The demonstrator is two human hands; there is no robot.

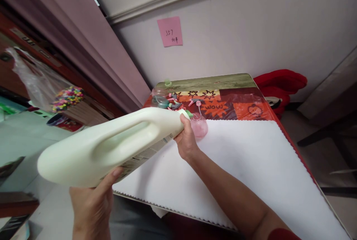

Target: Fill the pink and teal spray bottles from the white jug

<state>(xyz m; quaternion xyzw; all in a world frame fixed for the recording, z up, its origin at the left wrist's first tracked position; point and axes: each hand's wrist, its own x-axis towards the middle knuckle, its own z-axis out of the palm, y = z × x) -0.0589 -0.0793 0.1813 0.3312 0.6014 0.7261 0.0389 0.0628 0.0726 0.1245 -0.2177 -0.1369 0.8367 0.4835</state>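
Note:
A large pale green jug point(111, 145) with a moulded handle lies tilted on its side in the air over the table's near left corner. My left hand point(93, 203) cups its base from below, fingers wrapped round it. My right hand point(186, 139) grips the jug's neck end, next to its green cap point(189, 113). The cap points at a small pink spray bottle point(199, 125) standing on the white cloth point(251, 165), its pink trigger head point(196, 102) above it.
The table point(212, 81) carries an orange patterned sheet point(240, 108) behind the cloth. More small spray bottles point(164, 100) lie at the far left. A pink note point(170, 31) hangs on the wall. A red plush toy point(279, 87) sits right. A bag of coloured beads point(67, 98) hangs left.

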